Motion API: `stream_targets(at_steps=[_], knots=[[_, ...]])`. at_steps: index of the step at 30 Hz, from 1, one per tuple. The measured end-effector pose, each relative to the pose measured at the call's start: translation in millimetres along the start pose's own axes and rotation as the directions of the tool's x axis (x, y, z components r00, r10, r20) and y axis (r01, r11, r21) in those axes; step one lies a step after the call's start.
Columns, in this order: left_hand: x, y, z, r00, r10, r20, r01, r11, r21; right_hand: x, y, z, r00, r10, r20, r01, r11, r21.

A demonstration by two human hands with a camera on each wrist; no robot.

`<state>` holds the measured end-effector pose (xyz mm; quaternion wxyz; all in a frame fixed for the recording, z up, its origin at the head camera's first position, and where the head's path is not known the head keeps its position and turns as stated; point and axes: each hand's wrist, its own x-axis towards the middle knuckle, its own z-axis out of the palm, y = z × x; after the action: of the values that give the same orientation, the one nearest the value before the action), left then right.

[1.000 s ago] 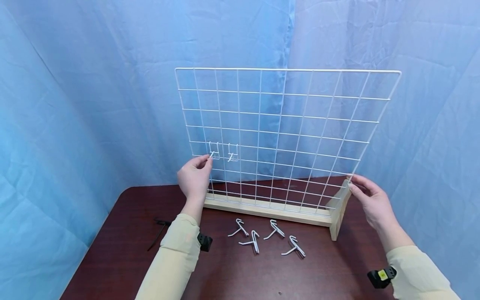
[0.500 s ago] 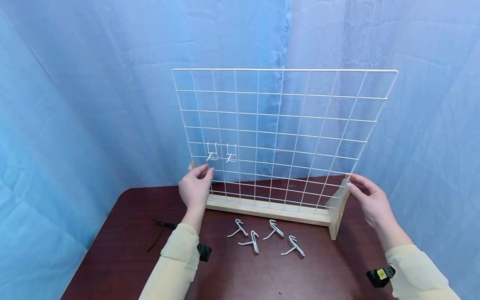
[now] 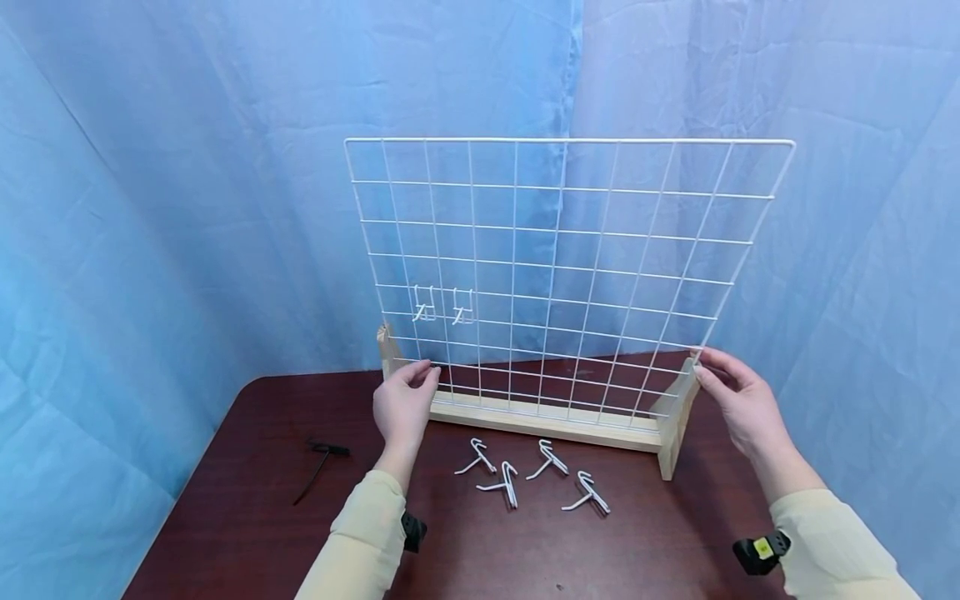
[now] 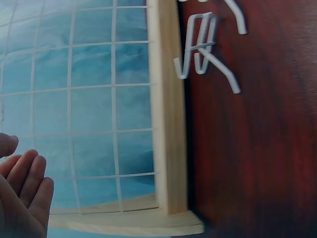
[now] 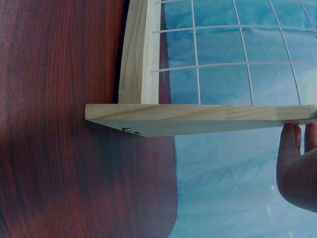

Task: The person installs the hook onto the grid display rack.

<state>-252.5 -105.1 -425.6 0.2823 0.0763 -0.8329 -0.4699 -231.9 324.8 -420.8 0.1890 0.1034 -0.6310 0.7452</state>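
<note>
A white wire grid [image 3: 570,250] stands upright in a wooden stand [image 3: 540,421]. Two white hooks hang side by side on its left part, a left hook [image 3: 424,312] and a right hook [image 3: 462,315]. My left hand [image 3: 405,408] is below them, in front of the stand's left end, fingers loosely bent and nothing held. In the left wrist view its thumb is apart from the fingers [image 4: 34,183]. My right hand [image 3: 746,404] pinches the top of the right wooden side panel [image 3: 678,412] by the grid's edge; its farther fingers are partly hidden.
Several loose white hooks, one a front hook [image 3: 587,493], lie on the dark red table [image 3: 525,558] before the stand. A black T-shaped tool [image 3: 322,462] lies at the left. Blue curtains [image 3: 187,208] hang behind and at both sides.
My left hand has let go of the left hook's prong and moved down towards the stand's base. Both hooks stay hanging on the grid. My right hand keeps its place.
</note>
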Motion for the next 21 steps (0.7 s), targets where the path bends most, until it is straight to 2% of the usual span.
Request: stream_targets(at_steps=[12,17,21], knots=[[-25.8,-25.6,15.8,0.994,0.051,0.092,-0.054,0.998,0.033,0.4,-0.8,-1.7,1.000,-0.019,0.018,0.020,0.999,-0.032],[-41.1,-38.5,21.3,0.990,0.020,0.140,-0.022,1.000,0.013,-0.3,0.3,-1.1,1.000,-0.011,0.003,0.011,1.000,-0.015],[-51.4,-47.7,25.2,0.984,-0.008,0.176,0.003,1.000,0.029,-0.6,0.7,-1.0,1.000,-0.009,-0.003,0.009,1.000,-0.010]])
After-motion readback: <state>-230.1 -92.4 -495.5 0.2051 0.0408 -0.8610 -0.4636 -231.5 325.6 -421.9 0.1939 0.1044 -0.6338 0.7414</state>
